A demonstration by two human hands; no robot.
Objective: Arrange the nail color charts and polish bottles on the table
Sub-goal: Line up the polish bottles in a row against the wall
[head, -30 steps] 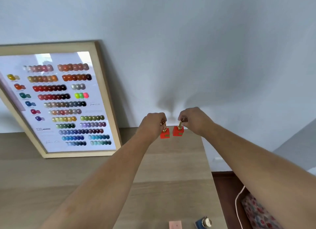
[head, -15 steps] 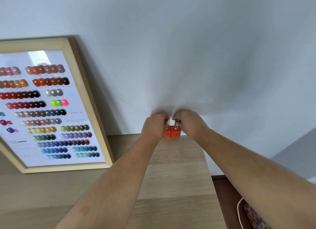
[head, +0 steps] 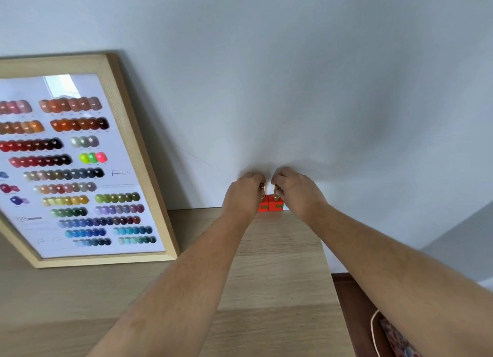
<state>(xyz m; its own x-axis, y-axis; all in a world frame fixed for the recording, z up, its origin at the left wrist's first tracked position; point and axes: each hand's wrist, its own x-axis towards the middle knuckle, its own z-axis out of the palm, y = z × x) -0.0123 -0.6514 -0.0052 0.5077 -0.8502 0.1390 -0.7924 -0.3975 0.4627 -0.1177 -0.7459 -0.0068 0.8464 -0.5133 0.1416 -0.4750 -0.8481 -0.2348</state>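
Observation:
Two red polish bottles with gold caps stand side by side, touching, at the back edge of the wooden table [head: 280,263] against the wall. My left hand [head: 244,196] grips the cap of the left red bottle [head: 263,206]. My right hand [head: 296,191] grips the cap of the right red bottle [head: 276,206]. A framed nail color chart [head: 80,164] with rows of colored swatches leans tilted against the wall at the left.
The white wall rises directly behind the bottles. The table's right edge runs just right of my right forearm, with dark floor, a white cord [head: 373,335] and patterned fabric [head: 397,340] below it.
Both hands carried the red bottles from above the table back to the wall and brought them together until they touch. The view shifted right, so the chart sits further left.

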